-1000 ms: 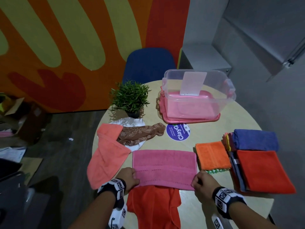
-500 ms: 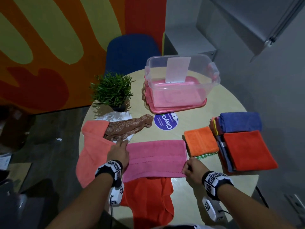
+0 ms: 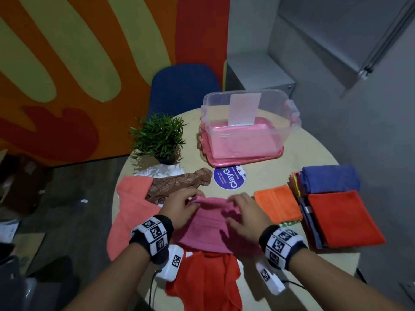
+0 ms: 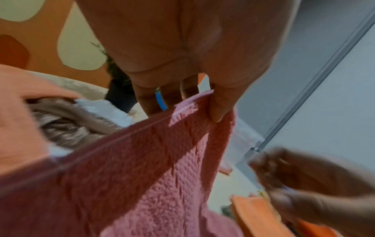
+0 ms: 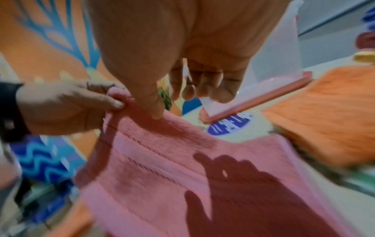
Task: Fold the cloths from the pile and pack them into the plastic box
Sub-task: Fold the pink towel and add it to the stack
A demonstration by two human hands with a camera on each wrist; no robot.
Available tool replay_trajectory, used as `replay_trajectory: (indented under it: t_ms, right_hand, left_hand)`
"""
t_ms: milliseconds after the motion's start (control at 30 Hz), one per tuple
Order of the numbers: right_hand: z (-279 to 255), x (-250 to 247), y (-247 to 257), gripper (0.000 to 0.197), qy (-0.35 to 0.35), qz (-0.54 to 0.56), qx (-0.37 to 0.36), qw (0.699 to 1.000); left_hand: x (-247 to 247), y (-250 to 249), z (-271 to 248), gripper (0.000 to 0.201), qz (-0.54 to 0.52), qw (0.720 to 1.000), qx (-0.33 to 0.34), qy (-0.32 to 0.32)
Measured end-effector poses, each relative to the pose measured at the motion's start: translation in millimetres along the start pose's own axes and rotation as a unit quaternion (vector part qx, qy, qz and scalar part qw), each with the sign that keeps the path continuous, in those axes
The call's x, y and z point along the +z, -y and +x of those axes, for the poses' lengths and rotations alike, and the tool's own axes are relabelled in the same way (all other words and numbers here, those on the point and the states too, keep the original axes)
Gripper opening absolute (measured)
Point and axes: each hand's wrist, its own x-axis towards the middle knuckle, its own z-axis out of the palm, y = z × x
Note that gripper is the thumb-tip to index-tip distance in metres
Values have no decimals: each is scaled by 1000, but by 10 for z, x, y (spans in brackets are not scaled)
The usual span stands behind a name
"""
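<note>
A pink towel [image 3: 208,230] lies on the round table in front of me, over a red-orange cloth [image 3: 208,279] that hangs off the near edge. My left hand [image 3: 193,198] pinches the towel's left end between thumb and fingers and holds it lifted toward the middle; the left wrist view shows that hand [image 4: 192,105] gripping the towel [image 4: 142,176]. My right hand [image 3: 238,203] rests on the towel's far edge with fingers spread, its thumb [image 5: 156,112] touching the cloth. The clear plastic box [image 3: 287,135] stands at the back on its pink lid.
A salmon cloth [image 3: 132,212] and a brown patterned cloth [image 3: 179,182] lie at the left. A folded orange cloth [image 3: 278,203] and a stack with red [image 3: 341,218] and blue [image 3: 330,178] cloths sit at the right. A potted plant [image 3: 159,135] and a purple sticker [image 3: 229,179] lie between.
My left hand has lifted the towel's left end and carried it rightward toward the middle. My right hand has left the near right corner and moved up to the far edge.
</note>
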Motion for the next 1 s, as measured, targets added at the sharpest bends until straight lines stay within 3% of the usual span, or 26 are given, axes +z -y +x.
replay_trajectory:
  t_ms: [100, 200, 267, 367, 467, 633, 733, 833, 933, 1000]
  right_hand:
    - [236, -215, 241, 61, -57, 93, -82, 991]
    - [412, -435, 399, 40, -73, 138, -96, 983]
    - [483, -568, 426, 21, -62, 138, -108, 982]
    - [555, -785, 426, 9, -81, 130, -115, 982]
    - [617, -1003, 400, 13, -127, 143, -105, 976]
    - [649, -1229, 339, 19, -198, 211, -101, 952]
    - [566, -1292, 300, 17, -206, 271, -107, 934]
    - [370, -1214, 195, 16, -179, 319, -102, 925]
    - [115, -935, -17, 16, -114, 305, -80, 942]
    - [-72, -690, -184, 21, -36, 309, -37, 950]
  left_hand:
    - [-38, -298, 50, 23, -23, 996, 69, -43]
    - [-95, -492, 70, 34, -85, 991, 55, -84]
    - [-147, -540, 68, 38, -118, 989, 41, -74]
    - [-258, -497, 69, 36, -38, 999, 18, -25]
    - [-395, -430, 120, 14, 59, 998, 3, -20]
    - [-632, -644, 282, 16, 87, 979, 51, -177]
    - [-708, -781, 266, 15, 64, 969, 97, -218]
    - [-629, -740, 109, 13, 26, 977, 108, -183]
    - [-362, -489, -121, 11, -3, 996, 65, -59]
    - [-145, -254, -249, 9, -6, 999, 24, 22]
